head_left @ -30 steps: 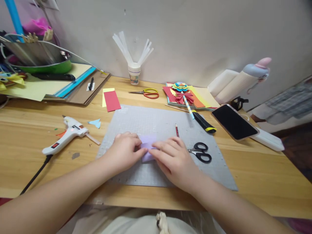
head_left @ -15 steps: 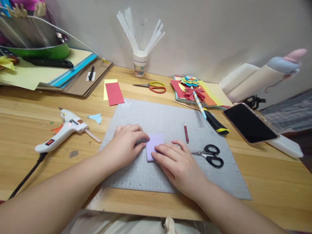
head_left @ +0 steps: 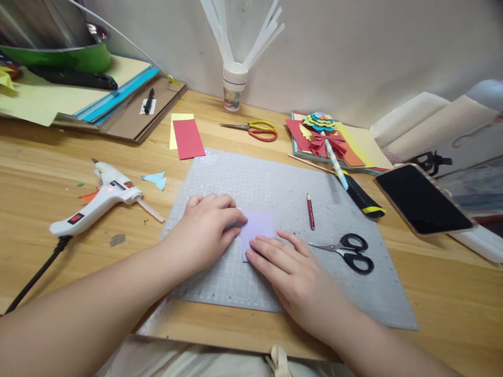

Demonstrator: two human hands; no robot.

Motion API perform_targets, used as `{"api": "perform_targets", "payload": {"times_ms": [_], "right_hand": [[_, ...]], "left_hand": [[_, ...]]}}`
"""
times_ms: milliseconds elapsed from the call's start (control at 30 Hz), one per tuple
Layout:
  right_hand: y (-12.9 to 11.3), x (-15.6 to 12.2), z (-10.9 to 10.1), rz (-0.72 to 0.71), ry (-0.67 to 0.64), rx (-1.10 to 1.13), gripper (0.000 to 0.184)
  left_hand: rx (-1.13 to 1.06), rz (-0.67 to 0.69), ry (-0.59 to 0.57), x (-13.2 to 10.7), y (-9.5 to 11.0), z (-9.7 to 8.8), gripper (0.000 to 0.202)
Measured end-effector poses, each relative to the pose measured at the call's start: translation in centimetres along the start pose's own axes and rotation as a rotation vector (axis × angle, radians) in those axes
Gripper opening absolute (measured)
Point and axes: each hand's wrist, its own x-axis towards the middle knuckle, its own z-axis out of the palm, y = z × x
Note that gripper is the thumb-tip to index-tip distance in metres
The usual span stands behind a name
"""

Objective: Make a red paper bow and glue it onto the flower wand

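Note:
A small purple paper (head_left: 257, 225) lies on the grey cutting mat (head_left: 236, 183). At its left edge, my left hand (head_left: 210, 225) has thumb and forefinger closed on the paper. My right hand (head_left: 293, 272) rests over the lower right part, its fingers stretched out flat and hiding that corner. To the right of this hand are the black-handled scissors (head_left: 356, 254), lying with blades slightly apart. Beyond the fingers lies a short dark red pencil (head_left: 310, 212).
A white glue gun (head_left: 104, 199) lies left of the mat, near blue paper scraps (head_left: 156, 179). Behind are red paper (head_left: 189, 139), yellow-and-red scissors (head_left: 257, 129) and a paper cup (head_left: 234, 86) holding white strips. A paper flower (head_left: 320, 123), utility knife (head_left: 361, 196) and phone (head_left: 424, 199) are at right.
The view has tilted down and shifted slightly, so the back objects sit higher. Both hands stay at the purple paper, with little visible movement.

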Motion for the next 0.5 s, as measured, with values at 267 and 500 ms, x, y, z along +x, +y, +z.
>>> {"api": "perform_targets", "payload": {"times_ms": [267,500], "right_hand": [[-0.25,0.03,-0.38,0.001,-0.032,-0.002,0.039],[-0.48,0.06,-0.58,0.005,0.003,-0.005,0.035]], "left_hand": [[-0.001,-0.005,-0.001,-0.01,0.10,-0.08,0.019],[0.090,-0.013,0.004,-0.07,-0.55,-0.39,0.026]]}}
